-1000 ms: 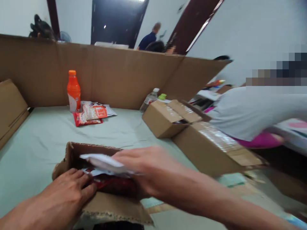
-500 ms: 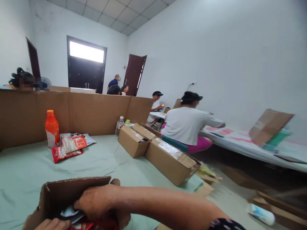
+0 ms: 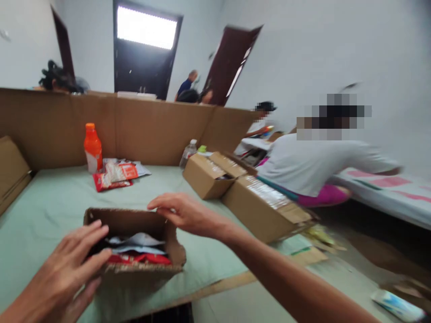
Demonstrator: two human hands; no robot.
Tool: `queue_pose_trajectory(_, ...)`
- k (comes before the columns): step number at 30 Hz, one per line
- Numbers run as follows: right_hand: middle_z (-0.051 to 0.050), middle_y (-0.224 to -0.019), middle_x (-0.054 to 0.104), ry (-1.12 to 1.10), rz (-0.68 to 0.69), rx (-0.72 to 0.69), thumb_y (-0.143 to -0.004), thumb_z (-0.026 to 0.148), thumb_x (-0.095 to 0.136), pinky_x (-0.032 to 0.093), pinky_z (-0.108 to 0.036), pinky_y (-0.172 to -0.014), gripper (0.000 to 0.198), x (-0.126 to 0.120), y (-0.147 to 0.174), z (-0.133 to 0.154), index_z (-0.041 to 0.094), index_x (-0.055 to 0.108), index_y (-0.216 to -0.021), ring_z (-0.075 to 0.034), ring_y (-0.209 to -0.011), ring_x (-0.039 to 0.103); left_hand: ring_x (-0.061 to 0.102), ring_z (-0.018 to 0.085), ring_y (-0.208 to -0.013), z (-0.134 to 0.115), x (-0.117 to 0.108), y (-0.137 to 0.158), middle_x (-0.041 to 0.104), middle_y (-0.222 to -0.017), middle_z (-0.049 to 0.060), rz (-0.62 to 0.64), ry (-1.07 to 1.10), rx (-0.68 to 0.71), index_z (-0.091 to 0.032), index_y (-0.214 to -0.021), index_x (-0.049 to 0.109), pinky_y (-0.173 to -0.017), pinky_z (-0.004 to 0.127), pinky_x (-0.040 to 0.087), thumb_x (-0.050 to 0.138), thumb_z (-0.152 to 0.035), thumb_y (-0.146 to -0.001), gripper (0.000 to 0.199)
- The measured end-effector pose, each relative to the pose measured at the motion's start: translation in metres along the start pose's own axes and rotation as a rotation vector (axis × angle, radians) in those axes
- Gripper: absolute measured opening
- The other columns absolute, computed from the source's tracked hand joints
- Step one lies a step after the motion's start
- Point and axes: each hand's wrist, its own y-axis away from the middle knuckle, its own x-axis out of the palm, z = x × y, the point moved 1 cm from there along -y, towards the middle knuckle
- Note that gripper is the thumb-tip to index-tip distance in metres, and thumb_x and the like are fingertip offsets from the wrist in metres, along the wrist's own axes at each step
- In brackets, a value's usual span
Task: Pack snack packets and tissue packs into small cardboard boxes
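A small open cardboard box [image 3: 175,244] sits on the green-covered table [image 3: 43,211] in front of me. Inside lie red packets [image 3: 141,259] and white and pale blue paper sachets [image 3: 134,242]. My left hand [image 3: 63,273] is at the box's near left corner, fingers spread and touching its rim. My right hand [image 3: 183,213] hovers over the box's far right corner, fingers loosely apart, holding nothing.
An orange bottle [image 3: 92,148] and snack packets [image 3: 114,175] lie at the back by a cardboard wall [image 3: 151,130]. Two taped cartons [image 3: 242,188] and a clear bottle [image 3: 187,153] stand right. A person in a white top [image 3: 316,163] leans over another table; others are behind.
My right hand has come out of the box and now hovers over its far right corner. My left hand has moved to the near left rim. The view dropped and swung left.
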Motion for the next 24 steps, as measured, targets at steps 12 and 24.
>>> queue_pose_trajectory(12, -0.004, -0.100, 0.082, -0.118, -0.131, 0.094, -0.095, 0.025, 0.052, 0.060, -0.035, -0.084, 0.030, 0.024, 0.007, -0.030, 0.023, 0.080, -0.107, -0.021, -0.087, 0.076, 0.065, 0.021, -0.129, -0.004, 0.003, 0.029, 0.061, -0.147, 0.006, -0.063, 0.262, -0.441, -0.029, -0.125, 0.064, -0.106, 0.031, 0.055, 0.058, -0.025, -0.099, 0.028)
queue_pose_trajectory(24, -0.019, -0.141, 0.064, -0.120, -0.555, 0.165, -0.100, 0.044, 0.052, 0.057, -0.044, -0.094, 0.046, 0.073, 0.013, -0.025, 0.018, 0.059, -0.138, -0.027, -0.112, 0.070, 0.073, 0.019, -0.109, 0.010, 0.025, 0.029, 0.075, -0.120, 0.001, -0.079, 0.259, -0.451, -0.033, -0.130, 0.060, -0.094, 0.024, 0.058, 0.058, -0.051, -0.101, 0.034)
